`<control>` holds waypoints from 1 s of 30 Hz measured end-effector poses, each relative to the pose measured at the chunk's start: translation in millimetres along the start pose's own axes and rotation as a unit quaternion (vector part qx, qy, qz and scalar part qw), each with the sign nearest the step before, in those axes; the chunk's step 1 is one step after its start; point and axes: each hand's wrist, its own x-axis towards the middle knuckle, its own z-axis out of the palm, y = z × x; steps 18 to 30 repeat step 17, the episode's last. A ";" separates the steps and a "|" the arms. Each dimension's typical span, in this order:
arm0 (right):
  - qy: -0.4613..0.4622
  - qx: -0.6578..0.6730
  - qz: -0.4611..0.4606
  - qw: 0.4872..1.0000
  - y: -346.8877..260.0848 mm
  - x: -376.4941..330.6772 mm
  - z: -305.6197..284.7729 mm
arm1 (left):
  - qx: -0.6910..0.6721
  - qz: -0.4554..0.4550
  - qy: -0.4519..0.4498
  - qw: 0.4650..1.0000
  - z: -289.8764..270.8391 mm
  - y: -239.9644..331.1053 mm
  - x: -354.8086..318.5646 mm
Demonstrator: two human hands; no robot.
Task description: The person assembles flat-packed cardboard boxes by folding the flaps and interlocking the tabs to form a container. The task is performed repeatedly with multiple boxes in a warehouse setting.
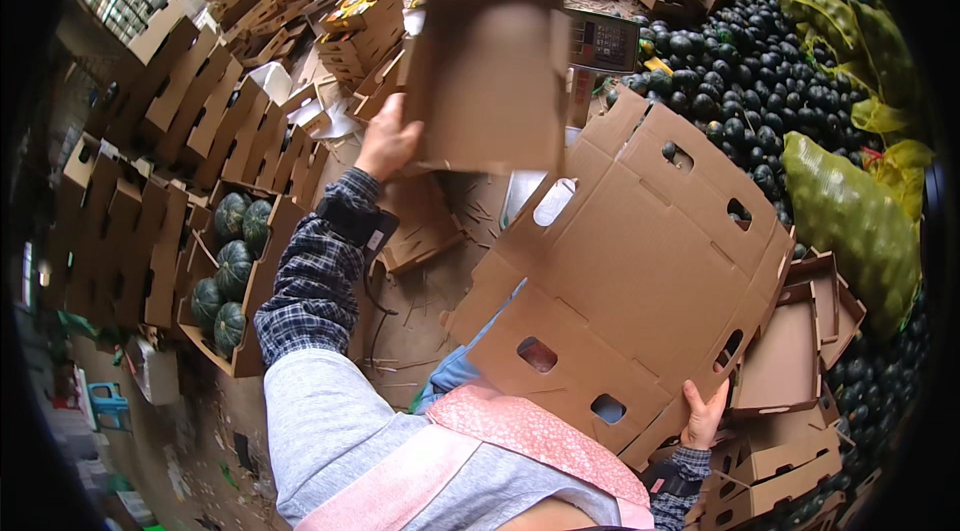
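Currently left hand [388, 143] grips the edge of a raised box [490, 81]; right hand [703, 416] grips a flat carton [640, 271]. Squash [232, 266] boxed at left.

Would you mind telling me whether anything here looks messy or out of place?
Yes: the floor beneath the left hand is littered with small cardboard scraps and loose flat pieces. The box of squashes at left sits tilted against the stacked boxes.
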 end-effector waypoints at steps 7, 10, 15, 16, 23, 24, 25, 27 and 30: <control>0.006 -0.013 -0.019 1.000 -13.7 -4.0 11.0 | 0.227 0.018 0.139 0.964 45.5 -23.8 10.6; 0.060 -0.119 -0.062 0.989 -8.5 -7.3 8.1 | -0.068 0.132 -0.102 0.984 36.0 88.3 -45.6; 0.114 -0.285 -0.150 0.940 -25.9 -20.6 24.1 | -0.198 0.075 -0.295 0.932 67.5 109.8 -136.7; 0.118 -0.299 -0.162 0.933 -30.2 -23.8 26.3 | -0.285 -0.010 -0.313 0.906 66.0 119.3 -138.5; 0.093 -0.253 -0.112 0.956 -39.1 -28.7 30.1 | -0.363 -0.101 -0.331 0.865 55.7 133.8 -141.5; 0.093 -0.253 -0.112 0.956 -39.1 -28.7 30.1 | -0.363 -0.101 -0.331 0.865 55.7 133.8 -141.5; 0.093 -0.253 -0.112 0.956 -39.1 -28.7 30.1 | -0.363 -0.101 -0.331 0.865 55.7 133.8 -141.5; 0.093 -0.253 -0.112 0.956 -39.1 -28.7 30.1 | -0.363 -0.101 -0.331 0.865 55.7 133.8 -141.5; 0.093 -0.253 -0.112 0.956 -39.1 -28.7 30.1 | -0.363 -0.101 -0.331 0.865 55.7 133.8 -141.5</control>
